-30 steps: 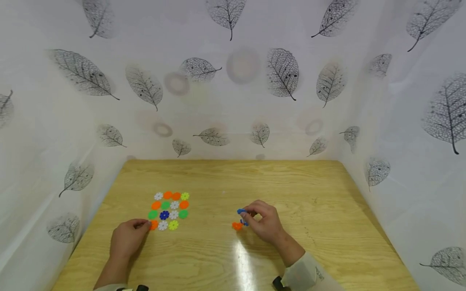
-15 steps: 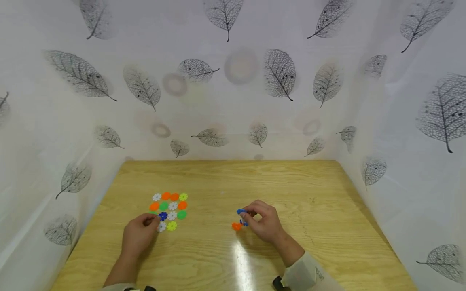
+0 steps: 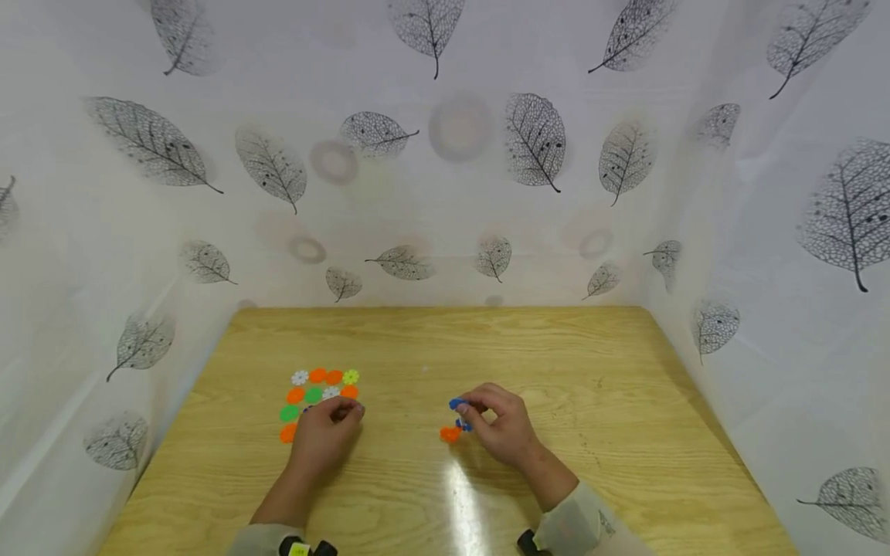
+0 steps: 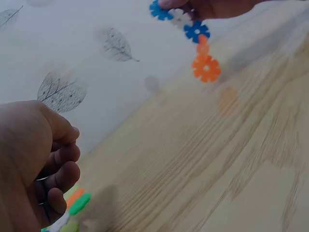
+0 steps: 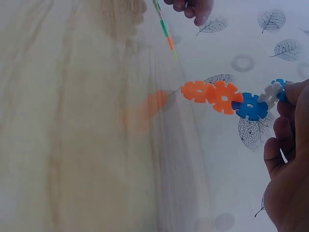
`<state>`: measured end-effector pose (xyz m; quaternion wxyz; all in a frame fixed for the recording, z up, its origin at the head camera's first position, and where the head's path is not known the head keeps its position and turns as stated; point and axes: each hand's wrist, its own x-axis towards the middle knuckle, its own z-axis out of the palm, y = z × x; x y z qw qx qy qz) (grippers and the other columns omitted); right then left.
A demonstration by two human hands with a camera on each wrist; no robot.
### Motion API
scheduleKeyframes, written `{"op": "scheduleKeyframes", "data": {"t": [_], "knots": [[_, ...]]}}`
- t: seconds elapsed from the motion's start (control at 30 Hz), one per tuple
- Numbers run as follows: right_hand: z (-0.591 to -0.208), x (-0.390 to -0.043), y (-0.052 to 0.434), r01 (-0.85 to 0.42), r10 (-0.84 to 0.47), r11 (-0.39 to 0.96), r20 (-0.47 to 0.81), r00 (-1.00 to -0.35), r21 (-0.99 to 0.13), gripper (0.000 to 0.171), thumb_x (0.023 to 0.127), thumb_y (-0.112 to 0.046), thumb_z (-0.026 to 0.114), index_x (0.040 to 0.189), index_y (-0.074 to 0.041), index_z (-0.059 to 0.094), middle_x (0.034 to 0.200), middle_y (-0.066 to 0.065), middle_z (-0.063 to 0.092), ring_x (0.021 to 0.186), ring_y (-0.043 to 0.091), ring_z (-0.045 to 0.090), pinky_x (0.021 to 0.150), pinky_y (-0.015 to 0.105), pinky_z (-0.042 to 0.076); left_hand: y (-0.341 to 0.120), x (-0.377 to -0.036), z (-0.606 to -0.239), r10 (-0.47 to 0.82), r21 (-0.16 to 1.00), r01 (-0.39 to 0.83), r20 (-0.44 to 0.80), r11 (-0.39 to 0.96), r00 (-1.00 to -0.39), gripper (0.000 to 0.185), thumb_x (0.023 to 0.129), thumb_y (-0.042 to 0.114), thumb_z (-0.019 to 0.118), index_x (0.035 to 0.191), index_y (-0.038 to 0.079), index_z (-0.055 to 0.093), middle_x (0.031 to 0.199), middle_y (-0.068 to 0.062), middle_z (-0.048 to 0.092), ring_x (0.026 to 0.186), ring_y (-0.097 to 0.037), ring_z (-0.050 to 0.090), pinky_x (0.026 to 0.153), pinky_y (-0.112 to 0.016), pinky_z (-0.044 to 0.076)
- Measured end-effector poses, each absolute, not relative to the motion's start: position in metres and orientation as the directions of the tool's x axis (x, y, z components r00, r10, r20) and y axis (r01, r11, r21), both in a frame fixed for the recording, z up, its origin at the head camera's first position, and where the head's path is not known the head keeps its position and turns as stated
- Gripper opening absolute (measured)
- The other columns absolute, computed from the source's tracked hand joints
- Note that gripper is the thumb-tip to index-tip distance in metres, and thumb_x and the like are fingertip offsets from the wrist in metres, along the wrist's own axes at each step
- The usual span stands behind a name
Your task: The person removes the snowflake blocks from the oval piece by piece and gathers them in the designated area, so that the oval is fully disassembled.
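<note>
My right hand (image 3: pixel 501 428) pinches the blue end of a chain of interlocking notched plastic discs (image 5: pixel 223 97). From the fingertips the chain runs blue, white, blue (image 5: pixel 249 107), then two orange discs (image 4: pixel 206 68). It hangs over the table, its reflection showing below. My left hand (image 3: pixel 327 432) is over the right part of a grid of loose flat discs, fingers loosely bent. In the left wrist view nothing shows between the left fingertips (image 4: pixel 71 133). That hand covers several discs; an orange disc (image 3: pixel 287 432) and a green disc (image 3: pixel 288 413) show left of it.
The upper rows hold a white disc (image 3: pixel 300 378), orange discs (image 3: pixel 317 375) and a yellow disc (image 3: pixel 351 377). All lie on a wooden table (image 3: pixel 556 347), enclosed by a pale leaf-print curtain (image 3: pixel 445 201) at the back and sides. A bright reflection streaks the front.
The left hand has moved right across the grid's lower rows, from the orange corner disc to the right side. The right hand keeps its pinch on the disc chain, nearly still.
</note>
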<state>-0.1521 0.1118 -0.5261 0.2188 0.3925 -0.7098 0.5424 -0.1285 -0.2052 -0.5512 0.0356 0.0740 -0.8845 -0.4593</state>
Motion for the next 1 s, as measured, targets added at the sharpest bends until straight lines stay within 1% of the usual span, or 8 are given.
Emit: {"op": "scheduleKeyframes", "data": {"t": [0.13, 0.23, 0.33, 0.47, 0.53, 0.7, 0.87, 1.0], "knots": [[-0.522, -0.150, 0.111, -0.797, -0.320, 0.107, 0.738, -0.594, -0.595, 0.024, 0.080, 0.024, 0.071, 0.095, 0.006, 0.073, 0.087, 0.015, 0.070, 0.066, 0.024, 0.068, 0.060, 0.028, 0.058, -0.186, -0.132, -0.547, -0.125, 0.844, -0.067, 0.001, 0.533, -0.992, 0.013, 0.096, 0.027, 0.075, 0.100, 0.014, 0.078, 0.089, 0.004, 0.072, 0.083, -0.014, 0.064, 0.076, -0.030, 0.053], [-0.531, -0.154, 0.112, -0.795, -0.323, 0.122, 0.734, -0.598, -0.594, 0.024, 0.082, 0.022, 0.071, 0.097, 0.003, 0.074, 0.089, 0.013, 0.071, 0.068, 0.021, 0.068, 0.062, 0.025, 0.057, -0.173, -0.134, -0.543, -0.080, 0.867, -0.018, 0.026, 0.498, -0.996, 0.013, 0.096, 0.026, 0.076, 0.101, 0.014, 0.078, 0.090, 0.004, 0.072, 0.082, -0.013, 0.064, 0.075, -0.028, 0.054], [-0.542, -0.158, 0.114, -0.789, -0.332, 0.131, 0.724, -0.605, -0.600, 0.024, 0.085, 0.018, 0.071, 0.101, 0.001, 0.075, 0.091, 0.011, 0.072, 0.072, 0.018, 0.069, 0.065, 0.022, 0.056, -0.160, -0.135, -0.538, -0.027, 0.889, 0.036, 0.055, 0.456, -0.998, 0.010, 0.096, 0.025, 0.077, 0.100, 0.016, 0.078, 0.089, 0.006, 0.072, 0.081, -0.013, 0.064, 0.074, -0.027, 0.054], [-0.549, -0.160, 0.114, -0.775, -0.345, 0.140, 0.703, -0.622, -0.617, 0.022, 0.089, 0.013, 0.072, 0.104, -0.003, 0.076, 0.095, 0.008, 0.073, 0.076, 0.016, 0.070, 0.069, 0.021, 0.057, -0.144, -0.137, -0.534, 0.043, 0.909, 0.096, 0.086, 0.405, -0.995, 0.008, 0.096, 0.027, 0.078, 0.099, 0.020, 0.077, 0.087, 0.007, 0.070, 0.079, -0.013, 0.063, 0.070, -0.026, 0.053], [-0.548, -0.160, 0.113, -0.769, -0.349, 0.151, 0.694, -0.630, -0.622, 0.022, 0.090, 0.011, 0.072, 0.105, -0.004, 0.077, 0.096, 0.007, 0.074, 0.078, 0.016, 0.070, 0.070, 0.021, 0.057, -0.137, -0.137, -0.531, 0.075, 0.917, 0.116, 0.094, 0.383, -0.993, 0.011, 0.095, 0.029, 0.078, 0.100, 0.019, 0.078, 0.087, 0.007, 0.070, 0.079, -0.014, 0.063, 0.067, -0.026, 0.053], [-0.538, -0.155, 0.107, -0.770, -0.347, 0.148, 0.696, -0.629, -0.621, 0.021, 0.086, 0.015, 0.074, 0.098, -0.001, 0.076, 0.091, 0.009, 0.073, 0.075, 0.017, 0.069, 0.068, 0.020, 0.056, -0.125, -0.137, -0.526, 0.142, 0.925, 0.145, 0.101, 0.352, -0.985, 0.019, 0.095, 0.032, 0.078, 0.105, 0.016, 0.078, 0.091, 0.007, 0.071, 0.080, -0.015, 0.065, 0.064, -0.028, 0.054], [-0.520, -0.147, 0.102, -0.783, -0.342, 0.130, 0.714, -0.611, -0.608, 0.021, 0.080, 0.020, 0.076, 0.091, 0.001, 0.074, 0.085, 0.011, 0.072, 0.071, 0.020, 0.068, 0.066, 0.019, 0.055, -0.117, -0.135, -0.524, 0.179, 0.931, 0.193, 0.142, 0.310, -0.974, 0.011, 0.094, 0.030, 0.079, 0.102, 0.022, 0.078, 0.091, 0.006, 0.072, 0.080, -0.015, 0.066, 0.069, -0.029, 0.055], [-0.523, -0.149, 0.101, -0.794, -0.342, 0.129, 0.725, -0.598, -0.593, 0.023, 0.078, 0.020, 0.077, 0.090, 0.000, 0.074, 0.084, 0.010, 0.071, 0.071, 0.019, 0.067, 0.065, 0.019, 0.054, -0.114, -0.134, -0.526, 0.180, 0.938, 0.209, 0.163, 0.276, -0.970, 0.007, 0.095, 0.027, 0.079, 0.099, 0.022, 0.078, 0.091, 0.005, 0.072, 0.081, -0.014, 0.066, 0.071, -0.029, 0.055]]}}
